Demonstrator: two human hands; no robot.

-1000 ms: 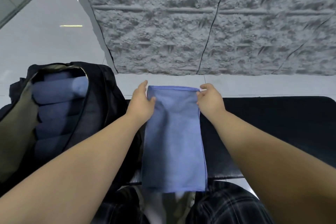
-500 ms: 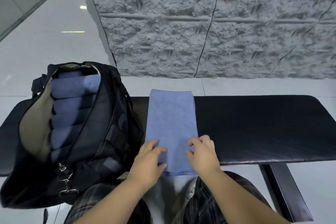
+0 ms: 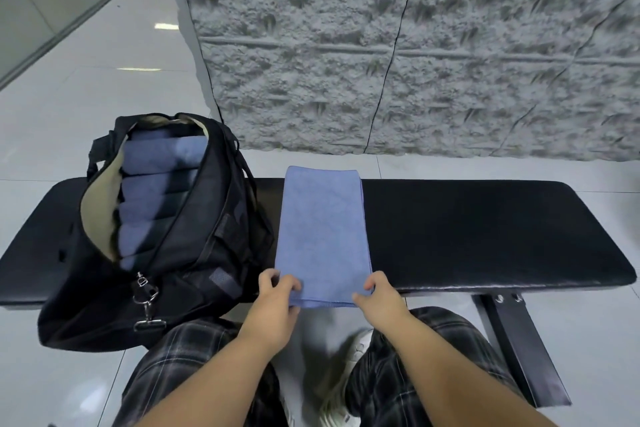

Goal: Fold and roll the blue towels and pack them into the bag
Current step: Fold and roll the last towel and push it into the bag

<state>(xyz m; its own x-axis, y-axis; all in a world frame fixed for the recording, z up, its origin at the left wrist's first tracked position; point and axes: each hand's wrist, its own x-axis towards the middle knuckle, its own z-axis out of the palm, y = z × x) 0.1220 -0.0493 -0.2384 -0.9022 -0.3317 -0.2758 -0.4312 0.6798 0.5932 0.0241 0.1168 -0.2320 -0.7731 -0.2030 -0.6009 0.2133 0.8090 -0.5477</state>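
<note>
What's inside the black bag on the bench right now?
The open black bag holds rolled blue towels stacked along its opening, about five showing. Whatever lies beneath them or deeper in the bag is hidden by its sides.

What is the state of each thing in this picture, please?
Towel: folded into a long strip, flat across the bench, near end over the edge.
Bag: open, on the bench.
Rolled towels: stacked inside the bag.
Left hand: pinches the towel's near left corner.
Right hand: pinches its near right corner.
Bench: bears towel and bag.
</note>
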